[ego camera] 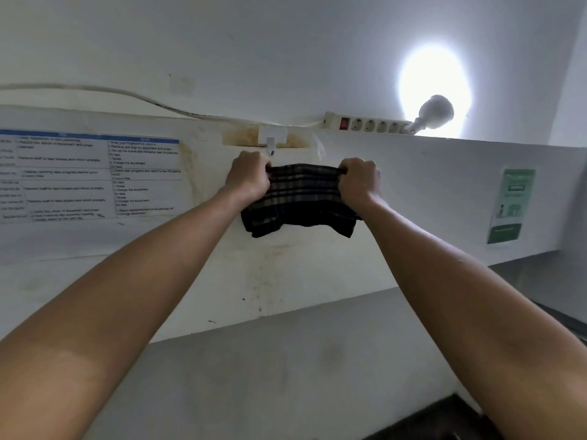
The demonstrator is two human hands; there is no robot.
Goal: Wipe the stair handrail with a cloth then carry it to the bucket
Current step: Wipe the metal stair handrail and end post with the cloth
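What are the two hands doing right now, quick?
Left hand: closed, gripping the left top edge of the dark plaid cloth.
Right hand: closed, gripping the cloth's right top edge.

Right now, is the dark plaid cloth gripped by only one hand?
No. Both the left hand and the right hand clutch the top edge of the dark plaid cloth, just below the white wall hook.
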